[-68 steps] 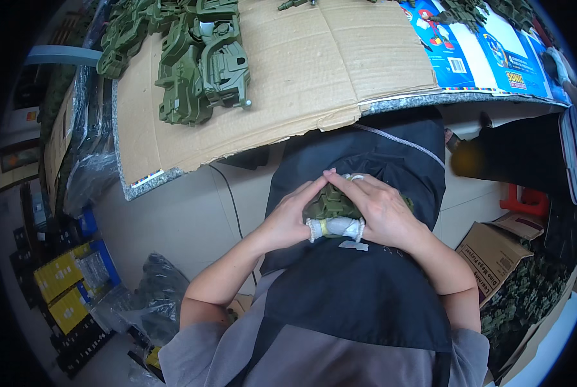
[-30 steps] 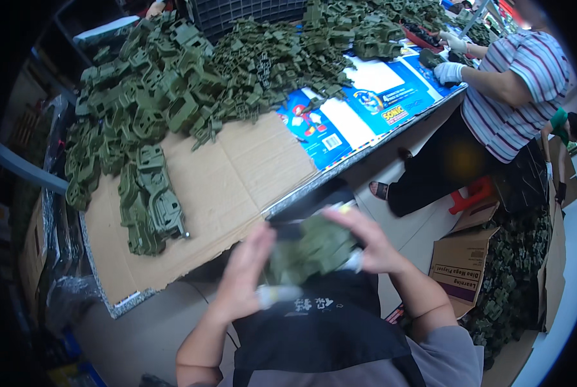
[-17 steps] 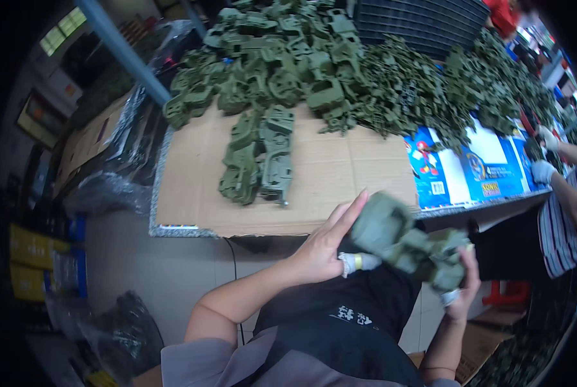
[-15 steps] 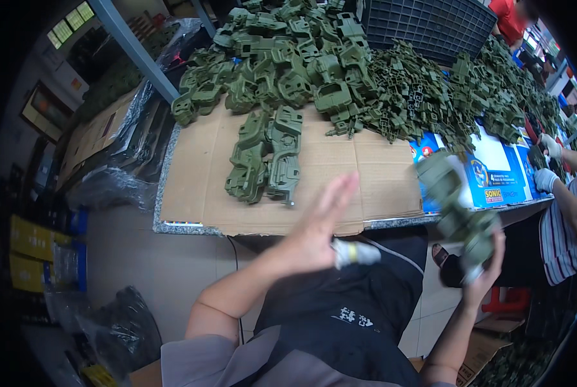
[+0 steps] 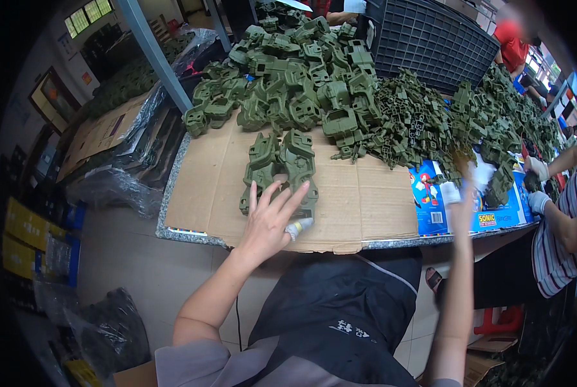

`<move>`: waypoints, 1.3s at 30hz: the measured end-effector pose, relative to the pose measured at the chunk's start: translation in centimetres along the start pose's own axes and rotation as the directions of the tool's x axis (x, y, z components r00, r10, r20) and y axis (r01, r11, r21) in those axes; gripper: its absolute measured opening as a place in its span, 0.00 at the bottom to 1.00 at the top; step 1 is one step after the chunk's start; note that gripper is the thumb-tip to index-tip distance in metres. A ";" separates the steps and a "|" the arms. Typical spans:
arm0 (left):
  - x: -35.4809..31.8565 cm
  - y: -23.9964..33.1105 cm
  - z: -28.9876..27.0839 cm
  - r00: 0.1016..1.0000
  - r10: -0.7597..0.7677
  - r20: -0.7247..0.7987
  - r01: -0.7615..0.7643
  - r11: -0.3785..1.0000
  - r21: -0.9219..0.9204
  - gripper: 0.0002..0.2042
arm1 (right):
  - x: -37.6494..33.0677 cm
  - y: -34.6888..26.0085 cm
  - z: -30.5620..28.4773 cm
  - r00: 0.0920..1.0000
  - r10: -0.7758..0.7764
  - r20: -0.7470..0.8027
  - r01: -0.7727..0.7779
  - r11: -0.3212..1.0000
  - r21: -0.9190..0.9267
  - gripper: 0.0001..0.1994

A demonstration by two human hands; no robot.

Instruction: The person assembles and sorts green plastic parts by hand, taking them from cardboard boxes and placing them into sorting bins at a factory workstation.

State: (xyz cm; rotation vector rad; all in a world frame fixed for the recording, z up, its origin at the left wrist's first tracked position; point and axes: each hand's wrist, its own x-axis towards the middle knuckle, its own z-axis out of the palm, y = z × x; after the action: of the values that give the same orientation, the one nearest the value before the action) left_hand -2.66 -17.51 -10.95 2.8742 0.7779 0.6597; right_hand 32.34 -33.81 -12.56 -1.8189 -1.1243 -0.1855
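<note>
Two dark green moulded plastic body shells, a left one (image 5: 260, 161) and a right one (image 5: 298, 153), lie side by side on the cardboard sheet (image 5: 366, 222). My left hand (image 5: 269, 226) rests over their near ends, fingers spread and touching them; its thumb has a white wrapping. Out to the right, my right hand (image 5: 467, 187) reaches toward the heap of small green parts (image 5: 417, 119). That hand is smeared by motion, so its fingers and anything in them are unclear. A larger green piece (image 5: 498, 188) sits just beyond it, over a blue printed sheet (image 5: 437, 209).
Larger green shells (image 5: 308, 77) are heaped at the back, beside a black plastic crate (image 5: 430, 45). A co-worker's gloved hands (image 5: 537, 187) are at the right edge of the table. A grey metal post (image 5: 156, 55) rises at the left, near plastic-wrapped cardboard (image 5: 117, 184).
My left hand has come down onto the two shells. My right hand, which held a green plastic piece, has swung forward to the parts heap; that piece no longer shows plainly in it.
</note>
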 end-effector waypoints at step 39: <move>-5.4 -0.2 3.8 0.838 0.294 0.460 0.537 -0.596 -0.597 0.30 | 2.6 2.7 0.9 0.971 -0.193 0.140 0.230 0.605 -0.762 0.25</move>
State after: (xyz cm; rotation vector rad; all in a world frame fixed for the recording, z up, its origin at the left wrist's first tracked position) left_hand -5.29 -19.98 -16.52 0.6743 0.0938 0.1569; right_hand 35.62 -31.85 -13.34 -2.4354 -1.4213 -0.9082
